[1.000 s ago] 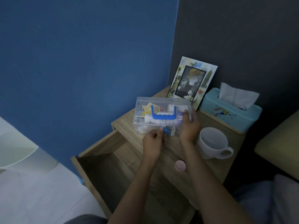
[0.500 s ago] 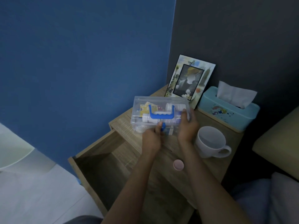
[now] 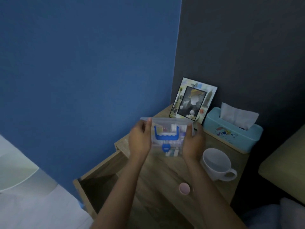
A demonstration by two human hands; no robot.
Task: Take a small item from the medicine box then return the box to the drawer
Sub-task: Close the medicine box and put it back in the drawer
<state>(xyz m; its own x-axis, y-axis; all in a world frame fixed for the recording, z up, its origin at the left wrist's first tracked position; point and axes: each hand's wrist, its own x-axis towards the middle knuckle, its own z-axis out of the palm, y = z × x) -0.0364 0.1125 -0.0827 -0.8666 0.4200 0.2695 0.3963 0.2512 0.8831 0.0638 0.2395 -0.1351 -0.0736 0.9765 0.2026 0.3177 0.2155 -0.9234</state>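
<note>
Both hands have shifted since a second ago: the left hand [image 3: 140,139], which was pinching at the blue latch, now clasps the left end of the medicine box [image 3: 166,138], and the right hand [image 3: 192,142] has slid to wrap the right end. Each hand is closed around its side of the box, fingertips over the top edge, thumbs toward the camera. The clear box seems to be lifted just off the bench [image 3: 165,171] and tipped so its lid faces the camera, though motion blur makes this hard to judge. Its blue handle [image 3: 166,135] lies across the lid, with the blue latch [image 3: 165,147] below it at the front edge. Small bottles and packets show through the plastic.

On the bench near the right forearm sits a small pink round item [image 3: 184,188], apart from the box. A white mug [image 3: 216,164] stands just right of the right wrist. Behind it is a teal tissue box [image 3: 231,131], and a picture frame [image 3: 193,100] leans against the dark wall. Below the left arm the drawer [image 3: 99,180] stands pulled open.
</note>
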